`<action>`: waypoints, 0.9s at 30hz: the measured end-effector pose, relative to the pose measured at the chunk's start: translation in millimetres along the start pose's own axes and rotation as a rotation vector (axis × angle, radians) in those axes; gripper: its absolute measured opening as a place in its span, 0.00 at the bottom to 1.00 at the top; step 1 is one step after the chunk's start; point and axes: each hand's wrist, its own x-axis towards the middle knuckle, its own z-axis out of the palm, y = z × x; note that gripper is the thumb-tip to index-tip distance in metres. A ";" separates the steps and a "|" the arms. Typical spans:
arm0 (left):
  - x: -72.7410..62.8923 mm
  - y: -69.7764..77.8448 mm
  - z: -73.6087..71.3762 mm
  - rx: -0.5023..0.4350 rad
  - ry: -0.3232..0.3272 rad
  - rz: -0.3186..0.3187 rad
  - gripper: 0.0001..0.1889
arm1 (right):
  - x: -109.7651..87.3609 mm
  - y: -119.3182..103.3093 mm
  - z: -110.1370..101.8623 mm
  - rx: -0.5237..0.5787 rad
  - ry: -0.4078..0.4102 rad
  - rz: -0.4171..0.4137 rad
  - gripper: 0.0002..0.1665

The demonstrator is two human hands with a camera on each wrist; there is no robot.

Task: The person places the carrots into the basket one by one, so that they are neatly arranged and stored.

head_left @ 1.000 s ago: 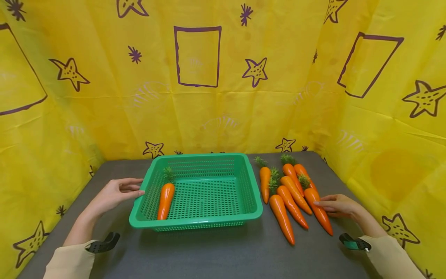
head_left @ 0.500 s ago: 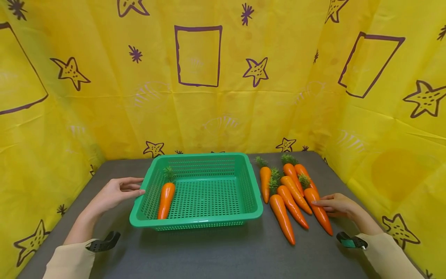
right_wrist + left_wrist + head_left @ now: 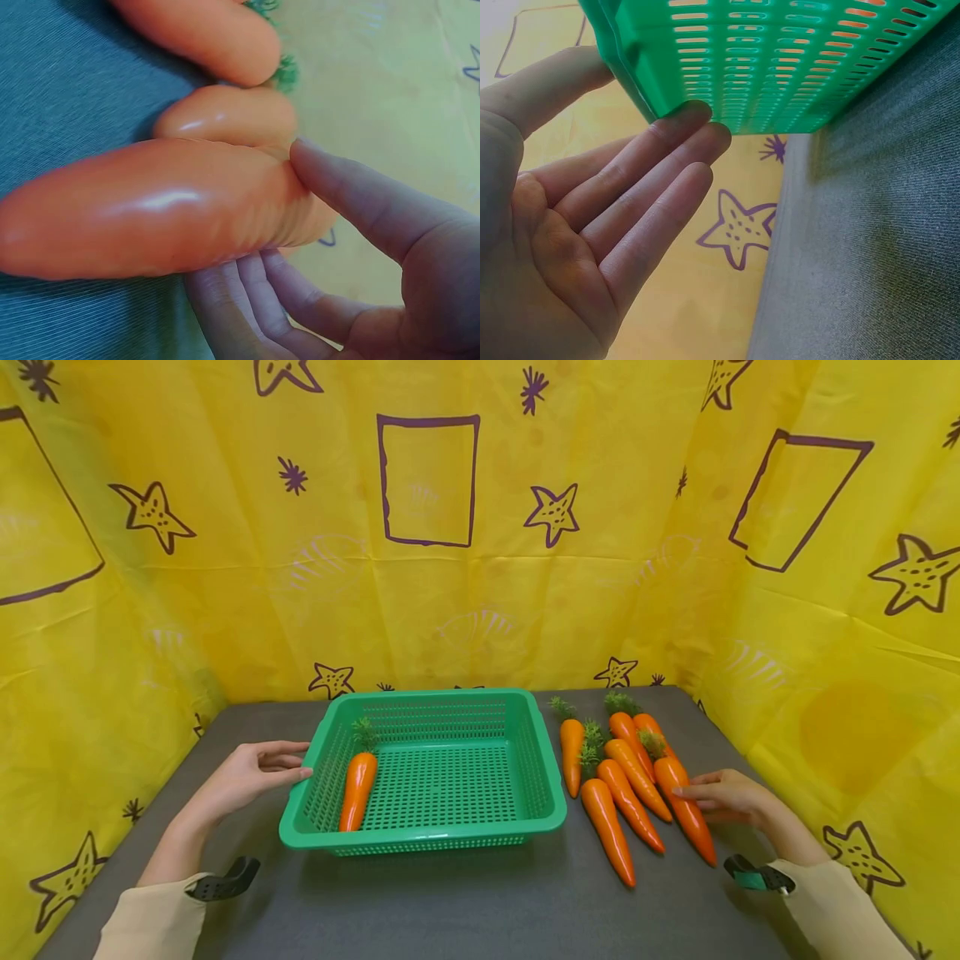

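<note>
Pinched by the right hand (image 3: 731, 795) near the right edge of the desk (image 3: 465, 910), one carrot (image 3: 686, 812) tips its leafy end (image 3: 651, 742) slightly higher than a moment ago, its lift seemingly barely begun, while the left hand (image 3: 243, 777) grips the green basket (image 3: 442, 837).

The green basket (image 3: 422, 839), rectangular with slotted walls, sits upright on the surface (image 3: 450, 910), its left rim against the left hand (image 3: 251, 777). Inside, one orange carrot (image 3: 359, 789) lies along the left side, leafy top toward the far wall. Right of the basket lie seven more glossy carrots (image 3: 608, 831), bunched closely, tips pointing nearer. The right hand (image 3: 731, 795) pinches the nearest one on the right, which slants.
</note>
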 end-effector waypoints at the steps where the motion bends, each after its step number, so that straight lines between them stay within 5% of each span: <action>1: 0.1 -0.1 0.1 0.000 0.001 0.000 0.32 | -0.1 -2.0 -0.5 0.003 0.002 -0.001 0.49; 27: 1.6 -1.8 -0.5 0.022 0.001 0.011 0.32 | 9.2 -87.4 5.1 -0.092 -0.025 -0.085 0.49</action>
